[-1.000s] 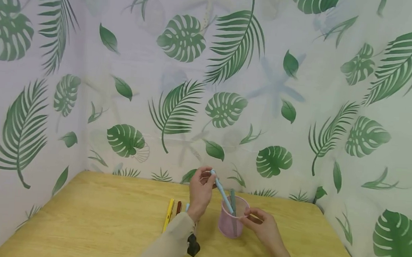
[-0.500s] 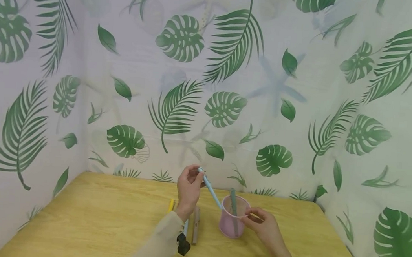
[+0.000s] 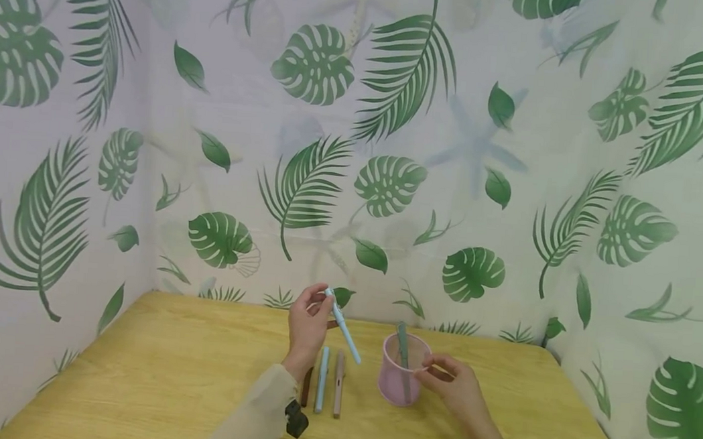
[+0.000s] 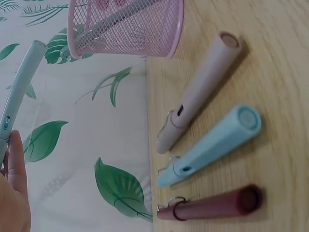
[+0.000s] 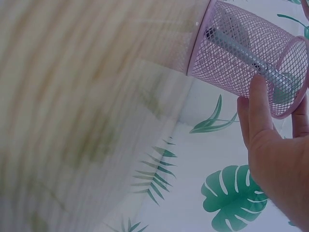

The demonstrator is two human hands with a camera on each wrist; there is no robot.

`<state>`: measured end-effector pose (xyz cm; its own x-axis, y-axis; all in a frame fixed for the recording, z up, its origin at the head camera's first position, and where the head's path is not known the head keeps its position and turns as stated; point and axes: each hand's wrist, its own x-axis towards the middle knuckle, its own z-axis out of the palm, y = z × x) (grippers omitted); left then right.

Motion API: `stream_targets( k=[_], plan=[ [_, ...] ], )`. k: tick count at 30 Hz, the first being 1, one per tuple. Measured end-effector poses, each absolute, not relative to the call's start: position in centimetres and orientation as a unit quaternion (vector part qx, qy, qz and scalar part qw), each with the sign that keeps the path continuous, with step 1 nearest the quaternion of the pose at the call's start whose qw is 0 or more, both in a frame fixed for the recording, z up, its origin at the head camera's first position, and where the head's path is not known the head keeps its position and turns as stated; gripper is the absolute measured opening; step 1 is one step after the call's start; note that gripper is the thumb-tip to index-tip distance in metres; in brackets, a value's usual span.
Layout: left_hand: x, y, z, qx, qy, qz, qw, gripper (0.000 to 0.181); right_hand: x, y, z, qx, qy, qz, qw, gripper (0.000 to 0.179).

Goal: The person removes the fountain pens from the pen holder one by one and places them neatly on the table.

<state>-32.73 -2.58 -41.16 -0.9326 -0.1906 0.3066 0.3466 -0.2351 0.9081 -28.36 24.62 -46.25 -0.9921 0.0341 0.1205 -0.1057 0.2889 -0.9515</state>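
One light blue pen (image 3: pixel 345 328) is up in the air, pinched in the left hand (image 3: pixel 309 321), left of the pink mesh cup (image 3: pixel 391 383). Right hand (image 3: pixel 455 381)'s got the cup's rim pinched; a grey-green pen (image 3: pixel 402 343) leans inside. Dark red pen (image 3: pixel 306 393), second blue pen (image 3: pixel 322 379) and pinkish pen (image 3: pixel 338 396) lie on the counter (image 3: pixel 198 358).

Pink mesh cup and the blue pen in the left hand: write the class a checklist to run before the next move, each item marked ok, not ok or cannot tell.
1. Left hand pinches the blue pen: ok.
2. Blue pen clear of the pink mesh cup: ok, they are apart.
3. Right hand holds the cup: ok.
4. Cup upright on the table: ok.
5. Cup free of pens: not ok, a grey-green pen leans inside.
6. Firmness of the left grip: cannot tell.
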Motion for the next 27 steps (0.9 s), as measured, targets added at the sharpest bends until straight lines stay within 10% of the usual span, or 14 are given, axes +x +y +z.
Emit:
stream_targets(
  k=[27],
  plan=[
    [-32.5, -7.5, -42.4, -0.039, -0.642, -0.749, 0.160, 0.025, -28.4, 24.5, -46.4, 0.029, -0.799, 0.597, 0.058, 0.036]
  ],
)
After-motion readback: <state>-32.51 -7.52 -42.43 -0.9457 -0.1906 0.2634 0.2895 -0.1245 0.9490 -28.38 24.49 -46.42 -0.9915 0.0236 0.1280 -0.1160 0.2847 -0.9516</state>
